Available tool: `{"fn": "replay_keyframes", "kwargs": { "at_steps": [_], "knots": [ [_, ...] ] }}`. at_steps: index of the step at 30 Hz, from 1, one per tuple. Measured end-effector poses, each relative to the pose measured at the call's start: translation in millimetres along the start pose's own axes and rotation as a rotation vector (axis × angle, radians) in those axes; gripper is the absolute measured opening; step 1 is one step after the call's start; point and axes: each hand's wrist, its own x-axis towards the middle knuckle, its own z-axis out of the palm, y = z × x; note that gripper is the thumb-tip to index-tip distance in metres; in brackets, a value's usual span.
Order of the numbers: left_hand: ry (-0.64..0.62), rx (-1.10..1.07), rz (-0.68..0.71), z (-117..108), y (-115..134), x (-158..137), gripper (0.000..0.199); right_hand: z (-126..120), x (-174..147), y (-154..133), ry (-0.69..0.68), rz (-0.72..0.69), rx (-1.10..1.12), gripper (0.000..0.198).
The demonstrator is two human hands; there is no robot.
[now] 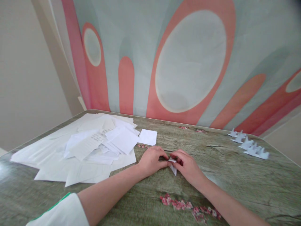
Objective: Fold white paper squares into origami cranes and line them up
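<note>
A small piece of folded white paper [173, 169] is pinched between my two hands just above the table, one pointed end hanging toward me. My left hand [154, 161] grips its left edge with thumb and fingertips. From the other side my right hand [187, 164] holds it between thumb and curled fingers. The fingers hide part of the folds. At the far right stand several folded white paper figures [248, 145] with pointed tips, set in a row.
A wide heap of loose white sheets [51, 157] covers the left of the wood-grain table [131, 201], some with writing. Beside it lies a small stack of square white paper [148, 137]. A wall with coral and grey-green shapes [190, 62] rises behind the table's back edge.
</note>
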Motion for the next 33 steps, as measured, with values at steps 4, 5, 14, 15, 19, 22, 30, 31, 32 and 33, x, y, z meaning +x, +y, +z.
{"fn": "replay_keyframes", "kwargs": {
  "at_steps": [4, 5, 14, 15, 19, 22, 30, 31, 32, 33],
  "knots": [
    [0.003, 0.029, 0.002, 0.1, 1.0, 0.2, 0.022, -5.1, 0.4, -1.1, -0.036, -0.014, 0.002, 0.011],
    [0.003, 0.034, 0.002, -0.1, 1.2, 0.4, 0.022, -6.7, 0.7, -1.9, -0.05, -0.024, 0.004, 0.009],
    [0.044, 0.091, -0.049, 4.9, 6.2, 1.1, 0.03, -17.5, -0.6, -6.8, -0.143, -0.018, 0.048, 0.013],
    [0.053, 0.098, -0.055, 6.1, 6.7, 0.8, 0.03, -17.9, -0.7, -7.1, -0.146, -0.02, 0.045, 0.013],
    [0.062, 0.116, -0.065, 8.9, 8.1, -0.1, 0.028, -20.1, -0.7, -9.4, -0.162, -0.037, 0.057, 0.017],
    [0.055, 0.122, -0.066, 8.8, 9.0, -0.4, 0.027, -23.3, -0.9, -11.9, -0.197, -0.053, 0.062, 0.02],
    [0.05, 0.124, -0.067, 8.4, 11.0, -0.9, 0.025, -21.1, -2.4, -17.8, -0.173, -0.006, 0.017, 0.02],
    [0.046, 0.125, -0.066, 8.3, 11.2, -1.2, 0.026, -18.6, -2.6, -18.8, -0.15, 0.009, 0.003, 0.022],
    [0.043, 0.127, -0.067, 8.1, 11.4, -1.4, 0.027, -15.8, -2.9, -19.8, -0.121, 0.024, -0.013, 0.024],
    [0.042, 0.129, -0.068, 8.0, 11.5, -1.6, 0.028, -12.9, -3.0, -21.0, -0.091, 0.038, -0.031, 0.024]
  ]
}}
